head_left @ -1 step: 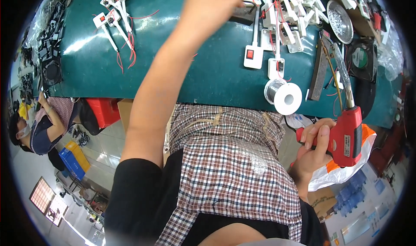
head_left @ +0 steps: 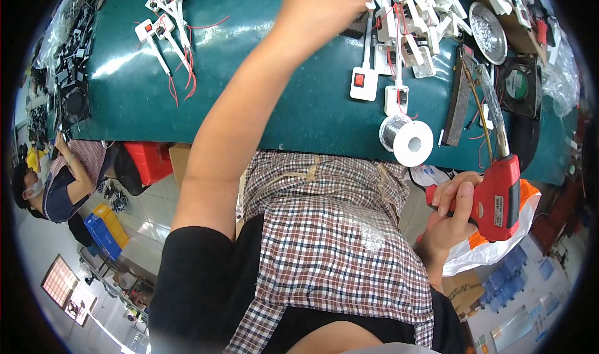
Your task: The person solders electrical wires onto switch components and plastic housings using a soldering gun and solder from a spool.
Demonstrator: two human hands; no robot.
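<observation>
My right hand [head_left: 454,213] is closed around the handle of a red soldering gun [head_left: 499,201], whose metal barrel and thin brass-coloured tube point up over the table edge. At the top of the view, my left hand [head_left: 334,1] reaches across to a heap of white plastic switch pieces [head_left: 417,17] with red wires. Its fingertips are blurred and partly cut off by the frame, so what they touch is unclear. Below it lies a white switch box with a red rocker [head_left: 364,82], with another white switch box [head_left: 397,98] beside it. A solder wire spool [head_left: 412,142] stands at the near edge.
Several wired white switches [head_left: 163,26] lie at the far left of the green table [head_left: 249,120]. To the right are a dark bar [head_left: 458,98], a metal dish [head_left: 488,33] and a black fan [head_left: 521,87]. Another person [head_left: 62,179] works at far left.
My left hand has shifted a little to the right, toward the heap of switch pieces. The soldering gun in my right hand has hardly moved.
</observation>
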